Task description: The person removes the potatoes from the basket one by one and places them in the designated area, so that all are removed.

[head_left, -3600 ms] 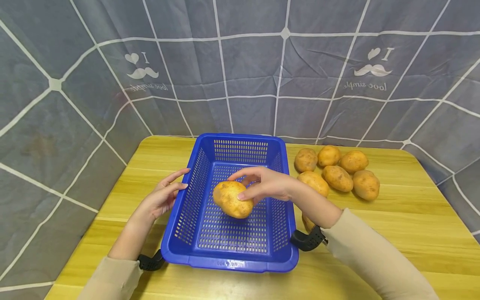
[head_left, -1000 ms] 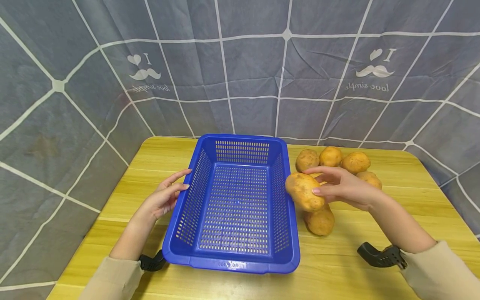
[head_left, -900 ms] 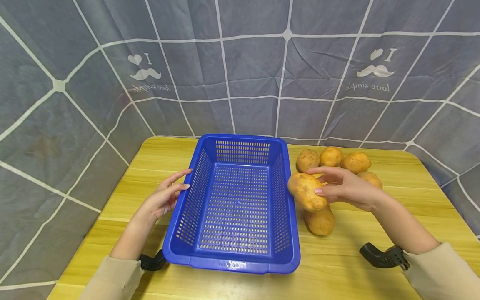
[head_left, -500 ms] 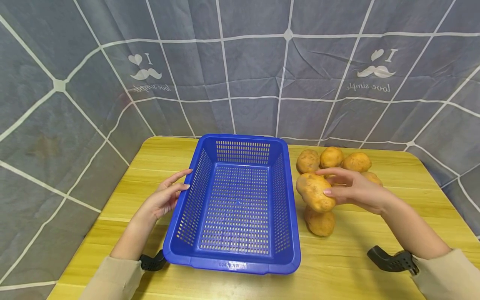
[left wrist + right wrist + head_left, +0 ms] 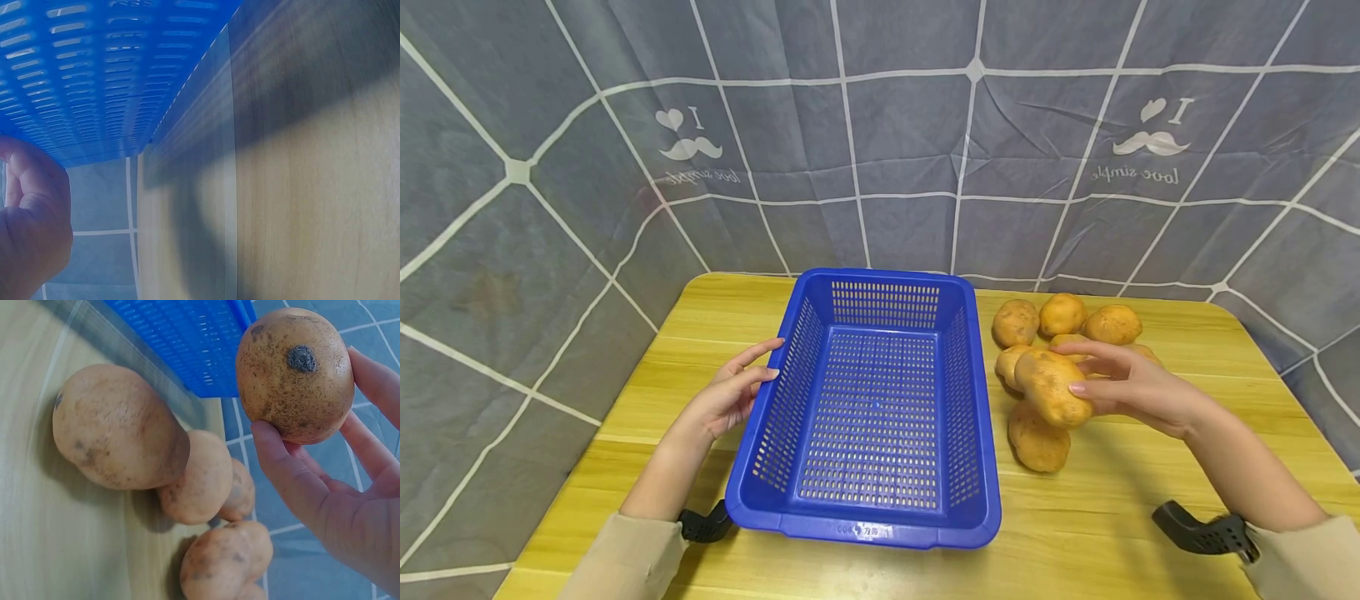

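Two hands work over our yellow wooden worktop (image 5: 1150,467). Our left hand (image 5: 722,398) rests with relaxed fingers (image 5: 758,375) against the empty blue basket (image 5: 865,500), which bears small unreadable lettering. Our right hand (image 5: 1131,383) grips a potato (image 5: 1054,387) above the other potatoes (image 5: 1063,315) beside the basket. Behind hangs grey cloth (image 5: 880,150) printed "love simple".

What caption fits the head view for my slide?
Right hand holds a potato above the potato pile beside an empty blue basket; left hand rests on its wall.
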Tool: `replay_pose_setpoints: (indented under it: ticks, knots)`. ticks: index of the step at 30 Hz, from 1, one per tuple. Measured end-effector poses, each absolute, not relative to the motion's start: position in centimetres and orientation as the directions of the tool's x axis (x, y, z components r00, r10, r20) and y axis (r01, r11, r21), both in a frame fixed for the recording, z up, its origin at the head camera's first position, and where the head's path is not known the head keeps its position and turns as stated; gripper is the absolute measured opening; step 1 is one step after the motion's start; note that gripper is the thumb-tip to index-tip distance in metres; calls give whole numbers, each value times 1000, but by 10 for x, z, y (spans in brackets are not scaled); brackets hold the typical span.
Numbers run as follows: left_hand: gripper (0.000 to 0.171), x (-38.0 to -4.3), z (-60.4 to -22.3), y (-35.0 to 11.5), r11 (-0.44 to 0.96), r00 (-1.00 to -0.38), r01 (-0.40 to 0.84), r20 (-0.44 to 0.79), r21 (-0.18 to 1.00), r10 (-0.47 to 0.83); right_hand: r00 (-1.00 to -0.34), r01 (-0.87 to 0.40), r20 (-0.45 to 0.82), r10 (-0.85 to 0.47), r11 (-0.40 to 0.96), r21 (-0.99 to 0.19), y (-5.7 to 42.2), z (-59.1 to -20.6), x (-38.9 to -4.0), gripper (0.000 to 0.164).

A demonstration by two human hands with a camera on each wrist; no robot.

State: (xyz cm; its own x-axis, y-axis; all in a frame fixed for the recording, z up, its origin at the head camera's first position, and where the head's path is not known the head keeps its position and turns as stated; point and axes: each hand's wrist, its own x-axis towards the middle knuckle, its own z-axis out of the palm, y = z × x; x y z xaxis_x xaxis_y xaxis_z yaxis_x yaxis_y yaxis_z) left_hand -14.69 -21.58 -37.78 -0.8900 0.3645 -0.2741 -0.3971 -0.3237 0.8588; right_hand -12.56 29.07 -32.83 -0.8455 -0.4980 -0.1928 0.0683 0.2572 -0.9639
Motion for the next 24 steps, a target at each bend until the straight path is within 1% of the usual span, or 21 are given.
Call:
replay_pose_setpoints:
  ticks: [3, 12, 24]
  knots:
    - [39, -147, -378, -216, -322, -891, -395, -273, 860, 363, -844, 63, -188, -502, 256, -965, 295, -331, -125, 44]
    - [40, -147, -378, -214, -322, -892, -396, -276, 860, 359, -864, 62, -205, -460, 307, -950, 310, -338, -123, 46]
    - [40, -147, -379, -215, -339, -890, -398, -270, 852, 367, -875, 73, -211, -436, 311, -948, 333, -350, -115, 49]
